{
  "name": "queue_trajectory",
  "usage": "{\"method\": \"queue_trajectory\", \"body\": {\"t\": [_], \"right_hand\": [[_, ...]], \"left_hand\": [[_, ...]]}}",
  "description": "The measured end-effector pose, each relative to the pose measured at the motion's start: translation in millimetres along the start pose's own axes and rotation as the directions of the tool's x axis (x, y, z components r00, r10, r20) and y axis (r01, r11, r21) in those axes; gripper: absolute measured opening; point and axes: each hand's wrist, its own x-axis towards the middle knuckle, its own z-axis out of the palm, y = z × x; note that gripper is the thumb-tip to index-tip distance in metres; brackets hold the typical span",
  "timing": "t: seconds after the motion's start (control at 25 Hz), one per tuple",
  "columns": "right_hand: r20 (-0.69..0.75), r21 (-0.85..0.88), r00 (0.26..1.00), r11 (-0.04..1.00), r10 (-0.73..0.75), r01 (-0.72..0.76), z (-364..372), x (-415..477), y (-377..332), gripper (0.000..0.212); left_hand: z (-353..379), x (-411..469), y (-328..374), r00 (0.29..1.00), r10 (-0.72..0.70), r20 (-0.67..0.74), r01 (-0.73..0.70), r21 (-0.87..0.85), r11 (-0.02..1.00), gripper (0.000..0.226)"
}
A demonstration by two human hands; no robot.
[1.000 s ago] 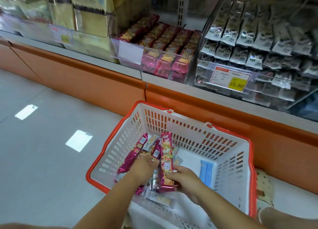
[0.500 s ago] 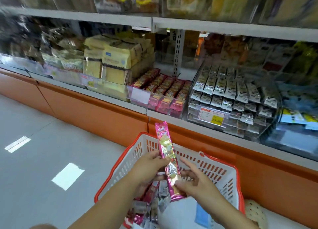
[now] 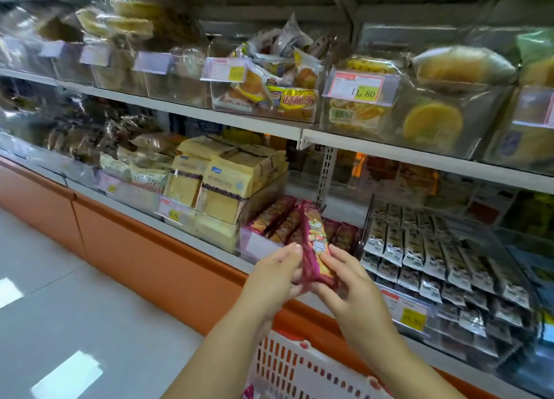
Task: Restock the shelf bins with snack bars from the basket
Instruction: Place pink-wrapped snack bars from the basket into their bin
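Alignment with its matching bin (image 3: 255, 243) is why left grip (image 3: 275, 274) and right grip (image 3: 349, 281) clasp the snack bar (image 3: 316, 242).

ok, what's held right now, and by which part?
A long magenta foil-wrapped snack bar, held at its lower end: left hand on its left edge, right hand on its right. Top end free.

Bare left hand (image 3: 274, 278), bare right hand (image 3: 352, 287) — bare forearms (image 3: 227, 347), short fingernails (image 3: 297, 247)

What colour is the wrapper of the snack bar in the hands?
The snack bar wrapper is magenta-pink with yellow-orange print, best seen in the head view.
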Motion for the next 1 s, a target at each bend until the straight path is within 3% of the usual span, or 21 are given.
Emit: {"method": "queue_trajectory", "body": {"t": [0.12,0.24,0.44,0.56,0.68,0.76,0.8,0.88,0.92,1.0], "right_hand": [[-0.057,-0.182,0.998,0.982,0.039,-0.048,23,58,5,0.045],[-0.012,-0.389,0.993,0.914,0.118,-0.113,46,104,14,0.044],[0.177,-0.557,0.98,0.83,0.093,0.022,65,134,24,0.037],[0.135,-0.494,0.991,0.867,0.009,0.059,63,128,23,0.039],[-0.155,-0.239,0.957,0.949,-0.245,0.204,57,85,13,0.035],[-0.255,-0.149,0.929,0.96,-0.269,0.237,61,38,29,0.029],[-0.235,-0.112,0.954,0.98,-0.188,0.165,67,9,47,0.027],[-0.092,-0.053,0.982,0.984,0.163,-0.168,84,-49,89,0.025],[0.043,-0.055,0.918,0.918,0.394,-0.392,92,-77,111,0.025],[0.324,-0.138,0.619,0.683,0.715,-0.717,109,-129,152,0.03]], "left_hand": [[-24,14,-2,0.987,-0.003,-0.158,-0.005,-0.049,0.999,0.033],[-45,21,-9,0.964,-0.02,-0.264,0.019,-0.007,1.0,0.042],[-62,27,-17,0.928,-0.085,-0.362,0.112,0.055,0.992,0.038],[-68,24,-31,0.91,-0.114,-0.398,0.183,0.141,0.973,0.036],[-67,15,-54,0.92,-0.146,-0.363,0.264,0.301,0.916,0.035],[-66,8,-80,0.933,-0.164,-0.32,0.292,0.408,0.865,0.035],[-64,2,-99,0.937,-0.189,-0.294,0.311,0.459,0.832,0.035],[-62,-17,-140,0.931,-0.25,-0.265,0.36,0.563,0.744,0.035],[-62,-29,-162,0.921,-0.284,-0.266,0.389,0.606,0.694,0.036],[-63,-49,-205,0.885,-0.372,-0.28,0.462,0.628,0.626,0.035]]}}
